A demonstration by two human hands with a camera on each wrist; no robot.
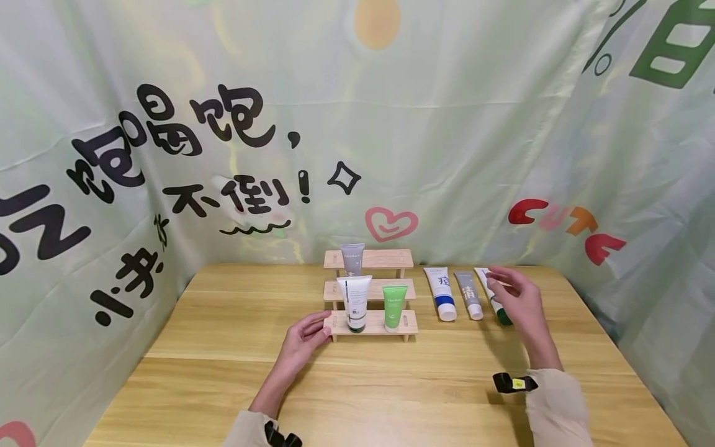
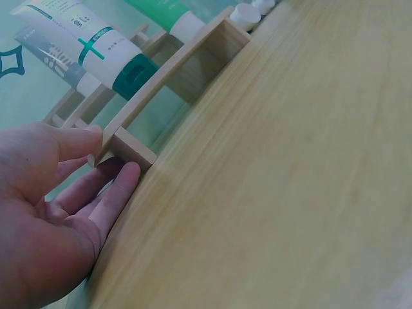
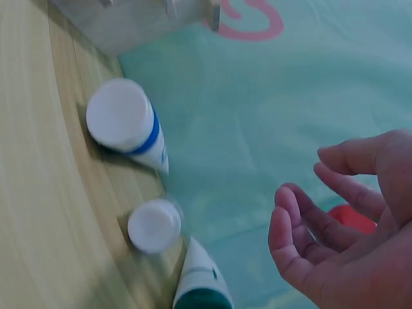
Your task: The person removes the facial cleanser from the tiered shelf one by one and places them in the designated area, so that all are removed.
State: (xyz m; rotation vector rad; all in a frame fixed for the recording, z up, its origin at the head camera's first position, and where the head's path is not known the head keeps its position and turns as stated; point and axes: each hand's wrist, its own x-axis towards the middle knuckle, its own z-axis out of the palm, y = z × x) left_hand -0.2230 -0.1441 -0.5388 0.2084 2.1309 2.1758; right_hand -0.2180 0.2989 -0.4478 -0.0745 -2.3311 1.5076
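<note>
My left hand [image 1: 304, 340] pinches the left end of a three-step wooden display stand [image 1: 382, 332], thumb at the step's edge and fingertips by its leg in the left wrist view. A white tube with a dark green cap [image 1: 355, 301] and a green tube [image 1: 394, 307] stand on the lowest step; a grey tube [image 1: 352, 257] stands higher up, partly hidden. Above the table, my right hand [image 1: 516, 298] holds nothing, its fingers loosely bent. It overlaps a lying white tube with a green cap [image 1: 503, 315] in the head view; the right wrist view shows this tube [image 3: 201, 277] apart from the fingers.
A white tube with a blue band [image 1: 441, 292] and a grey tube with a white cap [image 1: 468, 295] lie between the stand and my right hand. A printed curtain [image 1: 447, 155] hangs behind and on both sides of the wooden table [image 1: 391, 391].
</note>
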